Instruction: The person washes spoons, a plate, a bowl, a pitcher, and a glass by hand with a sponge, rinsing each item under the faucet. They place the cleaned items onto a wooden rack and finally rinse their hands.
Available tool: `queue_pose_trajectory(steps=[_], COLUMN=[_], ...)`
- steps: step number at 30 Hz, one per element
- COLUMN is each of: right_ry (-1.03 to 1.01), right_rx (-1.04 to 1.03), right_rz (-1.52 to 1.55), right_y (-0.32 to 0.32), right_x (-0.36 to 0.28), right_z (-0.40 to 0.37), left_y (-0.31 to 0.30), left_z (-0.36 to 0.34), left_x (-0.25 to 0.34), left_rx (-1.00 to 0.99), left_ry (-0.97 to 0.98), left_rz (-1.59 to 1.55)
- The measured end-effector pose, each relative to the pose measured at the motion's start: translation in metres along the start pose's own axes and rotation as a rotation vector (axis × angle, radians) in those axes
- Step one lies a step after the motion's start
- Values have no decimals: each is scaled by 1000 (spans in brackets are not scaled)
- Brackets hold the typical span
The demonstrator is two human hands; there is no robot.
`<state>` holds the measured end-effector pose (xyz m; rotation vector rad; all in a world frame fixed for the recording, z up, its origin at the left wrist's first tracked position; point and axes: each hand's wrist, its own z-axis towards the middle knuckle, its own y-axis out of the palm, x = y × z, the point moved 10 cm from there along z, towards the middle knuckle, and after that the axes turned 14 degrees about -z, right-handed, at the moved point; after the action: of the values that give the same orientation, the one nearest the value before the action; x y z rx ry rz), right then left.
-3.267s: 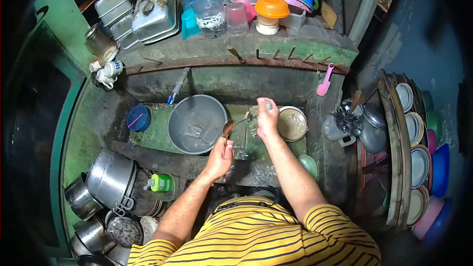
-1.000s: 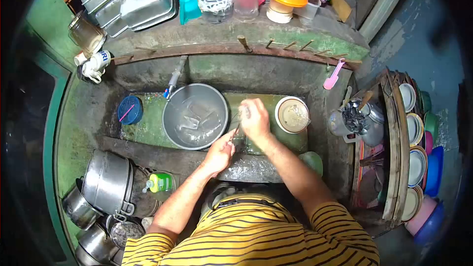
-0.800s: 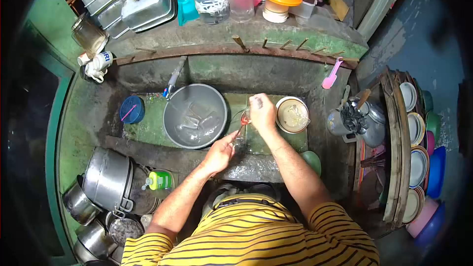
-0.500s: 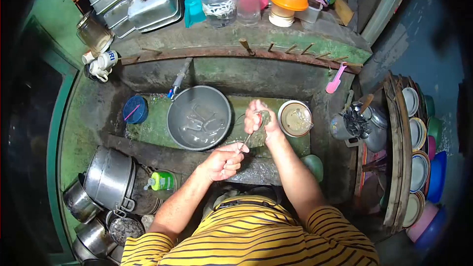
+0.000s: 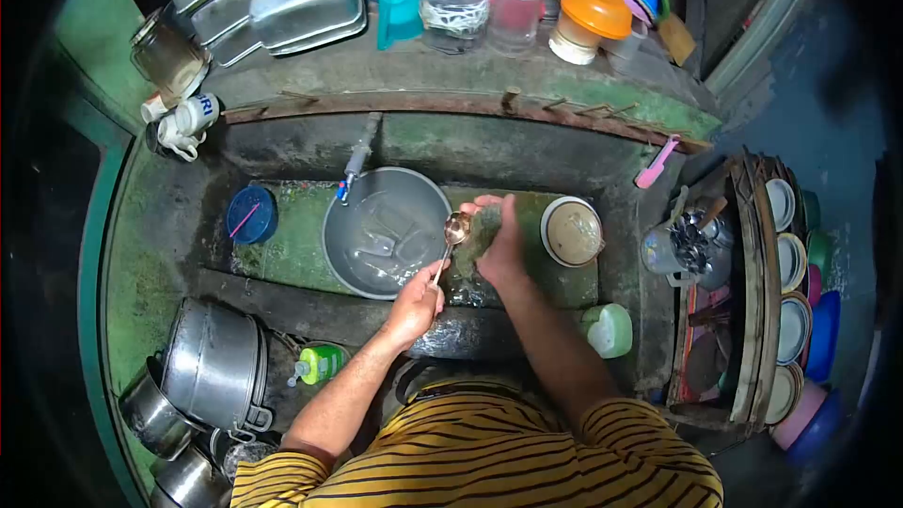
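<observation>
My left hand [image 5: 414, 310] pinches the handle of an upward-slanting spoon [image 5: 457, 229], its bowl just beside my half-open right hand [image 5: 504, 249], which cups a scrubber [image 5: 483, 230].

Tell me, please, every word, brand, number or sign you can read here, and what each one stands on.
"RI", in blue on the white mug hanging at the upper left; the character before it is unclear.
Green bottle below the sink: its label is too small and blurred to read.
I can read no other text.
</observation>
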<state>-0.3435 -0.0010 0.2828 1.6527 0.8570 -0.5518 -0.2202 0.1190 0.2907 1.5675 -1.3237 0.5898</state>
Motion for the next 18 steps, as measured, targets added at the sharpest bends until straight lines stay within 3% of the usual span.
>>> queue_pose_trajectory(steps=[1,3,5,6,7,8,9,11,12,13,15,16,17,18], right_ry=[-94,-92,-324,-327,-638,-952,-956,-934,-913,-916,-897,-828,-542,-501], right_rx=[52,32,222,222,111,-19,-22,-286,-246,-257,211,296,298,162], right_rz=[28,-54,-752,-758,-1094,-1422,-1430,-1639,-1809,-1814,-1413,-1368,-1142,-1036], right_y=[-4,-3,1,9,46,84,83,89,89,92,69,58,27,29], right_x=[-3,9,1,-3,-24,-29,-30,-8,-11,-17,-70,-75,-56,-42], right_z=[3,6,11,12,0,-18,-14,-4,1,5,9,9,24,23], left_y=[-8,-20,-31,-27,-22,-26,-26,-30,-32,-33,-37,-40,-41,-39], left_z=[5,12,22,22,21,16,11,3,1,0,-1,1,4,7], left_x=[1,-7,-18,-3,12,9,20,10,9,12,11,9,6,5], left_rx=[5,-3,3,-28,-59,-51,-54,-49,-25,-23,7,12,4,-6], left_ry=[4,5,19,115,211,128,132,-98,-122,-116,-162,-156,-140,-124], left_rz=[-7,36,21,51,81,-74,-81,-330,-364,-373,-418,-424,-442,-459])
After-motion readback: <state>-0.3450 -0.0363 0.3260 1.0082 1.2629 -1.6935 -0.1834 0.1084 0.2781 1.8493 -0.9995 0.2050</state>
